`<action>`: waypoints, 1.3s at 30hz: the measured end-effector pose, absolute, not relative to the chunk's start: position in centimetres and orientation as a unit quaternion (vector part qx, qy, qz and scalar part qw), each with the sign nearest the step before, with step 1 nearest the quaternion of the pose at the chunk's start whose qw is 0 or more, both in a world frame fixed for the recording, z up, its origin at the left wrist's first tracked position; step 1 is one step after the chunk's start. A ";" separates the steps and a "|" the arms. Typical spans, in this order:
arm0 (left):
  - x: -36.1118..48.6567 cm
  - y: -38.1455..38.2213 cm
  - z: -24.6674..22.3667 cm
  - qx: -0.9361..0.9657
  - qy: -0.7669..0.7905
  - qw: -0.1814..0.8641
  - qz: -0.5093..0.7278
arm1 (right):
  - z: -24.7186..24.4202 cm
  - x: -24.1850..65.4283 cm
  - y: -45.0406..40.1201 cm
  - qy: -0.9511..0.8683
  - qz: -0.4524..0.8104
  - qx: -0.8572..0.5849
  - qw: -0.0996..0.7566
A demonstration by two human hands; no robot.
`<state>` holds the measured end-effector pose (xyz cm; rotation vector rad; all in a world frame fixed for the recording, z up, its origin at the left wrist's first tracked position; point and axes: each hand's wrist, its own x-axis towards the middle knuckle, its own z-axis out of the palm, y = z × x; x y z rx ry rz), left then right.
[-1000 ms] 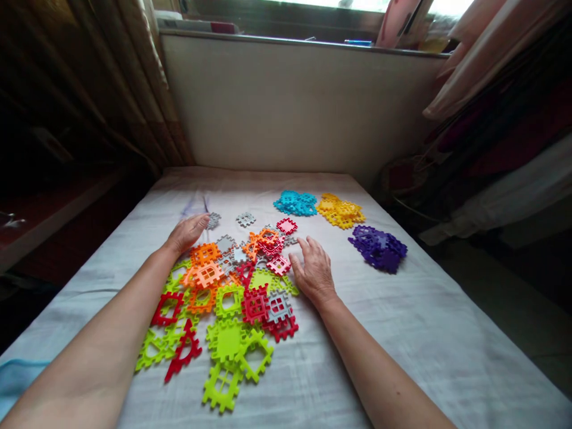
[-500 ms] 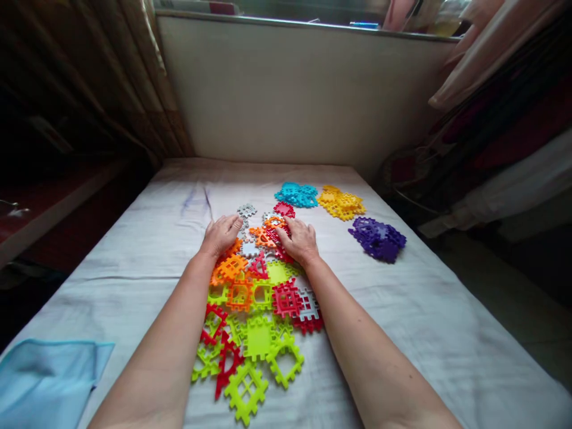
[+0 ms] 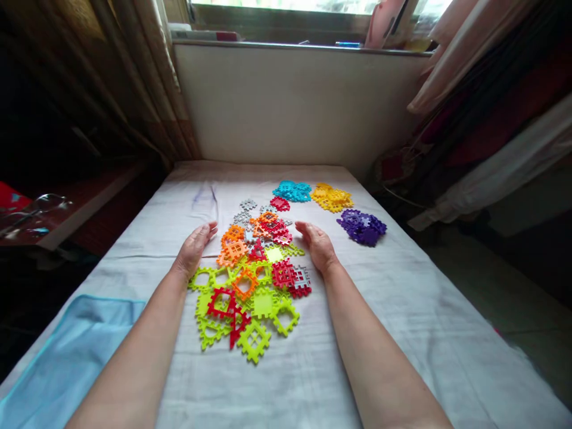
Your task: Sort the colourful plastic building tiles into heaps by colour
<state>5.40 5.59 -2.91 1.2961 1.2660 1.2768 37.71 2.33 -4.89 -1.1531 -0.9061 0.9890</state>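
A mixed heap of flat plastic building pieces with notched edges lies spread between my hands. Lime green pieces (image 3: 254, 341) make up the near end, with red pieces (image 3: 221, 302) on top of some. Orange pieces (image 3: 232, 253) lie on the left side and grey pieces (image 3: 248, 204) at the far end. My left hand (image 3: 196, 244) is beside the heap's left edge, palm inward, fingers stretched out, holding nothing. On the opposite side my right hand (image 3: 316, 241) faces it, fingers extended, nothing in it, close to the red and lime pieces.
Sorted piles of blue pieces (image 3: 292, 191), yellow pieces (image 3: 331, 198) and purple pieces (image 3: 363, 227) sit at the far right of the cloth-covered surface (image 3: 402, 333). A light blue cloth (image 3: 84, 339) lies at the near left. A white panel (image 3: 286, 107) closes off the far end.
Both hands have moved apart, off the pieces to either side of the heap. The view has tilted up, showing more of the window.
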 end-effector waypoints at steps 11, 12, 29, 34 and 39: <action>3.8 -4.2 -0.8 0.655 0.667 0.108 0.338 | -5.5 36.3 -5.6 -0.366 0.354 -0.544 0.667; 4.1 -5.6 -0.9 0.680 0.655 0.097 0.316 | -5.5 36.0 -6.2 -0.374 0.340 -0.557 0.659; 10.6 -9.2 -2.3 0.751 0.630 -0.010 0.197 | -4.9 34.0 -10.0 -0.561 0.095 -0.602 0.561; 9.8 -10.2 -3.0 0.802 0.533 -0.051 0.263 | -4.4 34.4 -12.1 -0.654 0.039 -0.564 0.502; 9.5 -11.0 -3.1 0.874 0.438 -0.009 0.209 | -3.2 34.3 -13.8 -0.743 0.029 -0.525 0.415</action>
